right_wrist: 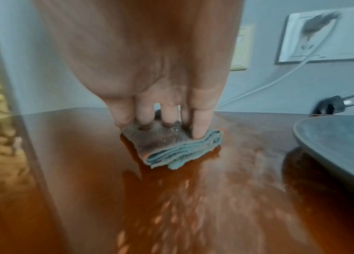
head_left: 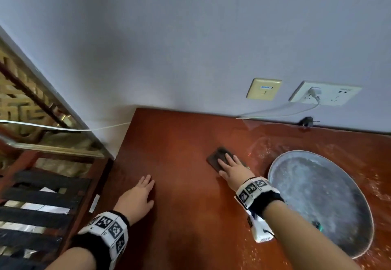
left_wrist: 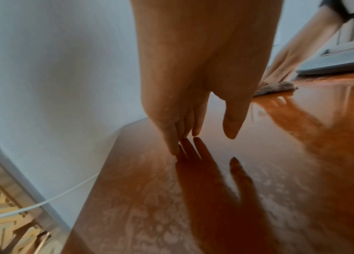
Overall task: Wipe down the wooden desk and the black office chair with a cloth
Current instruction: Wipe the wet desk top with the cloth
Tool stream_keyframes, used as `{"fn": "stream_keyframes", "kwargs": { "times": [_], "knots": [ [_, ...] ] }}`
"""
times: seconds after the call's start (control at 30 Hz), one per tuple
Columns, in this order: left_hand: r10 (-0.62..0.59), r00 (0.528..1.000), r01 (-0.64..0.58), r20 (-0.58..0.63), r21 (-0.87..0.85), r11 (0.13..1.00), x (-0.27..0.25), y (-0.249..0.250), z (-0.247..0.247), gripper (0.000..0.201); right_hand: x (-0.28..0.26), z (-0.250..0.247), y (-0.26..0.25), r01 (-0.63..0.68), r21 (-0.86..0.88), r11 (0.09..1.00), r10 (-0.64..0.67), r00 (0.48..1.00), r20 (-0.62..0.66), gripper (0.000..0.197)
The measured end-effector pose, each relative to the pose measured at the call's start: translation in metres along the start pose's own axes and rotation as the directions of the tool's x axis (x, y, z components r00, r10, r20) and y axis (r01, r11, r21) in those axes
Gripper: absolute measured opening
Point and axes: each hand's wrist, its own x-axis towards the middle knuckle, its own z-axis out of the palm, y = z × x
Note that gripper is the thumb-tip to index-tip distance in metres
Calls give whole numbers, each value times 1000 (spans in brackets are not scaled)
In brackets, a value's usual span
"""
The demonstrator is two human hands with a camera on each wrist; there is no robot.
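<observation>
Right hand (head_left: pixel 231 167) presses flat on a folded cloth (right_wrist: pixel 172 149) just left of the round grey base (head_left: pixel 317 197); left hand (head_left: pixel 137 197) spread flat on the half-wiped counter (head_left: pixel 179 216); chair unseen, presumably pending.

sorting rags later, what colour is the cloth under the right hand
Grey-blue cloth, top face browned; clearest in the right wrist view.

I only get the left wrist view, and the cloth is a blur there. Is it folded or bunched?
Observer: Folded in layers; the right hand presses it, the cloth, onto the desk with straight fingers.
Operator: Anything beyond it to avoid?
Observer: A loose black plug lies by the wall, behind the grey disc.
Operator: Anything plugged in nearby?
Observer: Yes, a white plug sits in the wall socket.
</observation>
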Motion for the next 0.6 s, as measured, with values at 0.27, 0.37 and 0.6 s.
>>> {"fn": "stream_keyframes", "kwargs": {
  "times": [0.27, 0.37, 0.6],
  "knots": [
    [-76, 997, 76, 28, 15, 997, -4, 44, 13, 74, -68, 57, -3, 279, -311, 909, -302, 953, -26, 67],
    [-54, 997, 54, 60, 2, 999, 4, 70, 15, 78, -92, 93, 9, 247, -283, 927, -268, 963, -35, 80],
    [46, 998, -45, 50, -17, 999, 21, 134, 17, 77, -102, 50, 29, 412, 7, 911, -412, 910, 47, 50]
  ]
}}
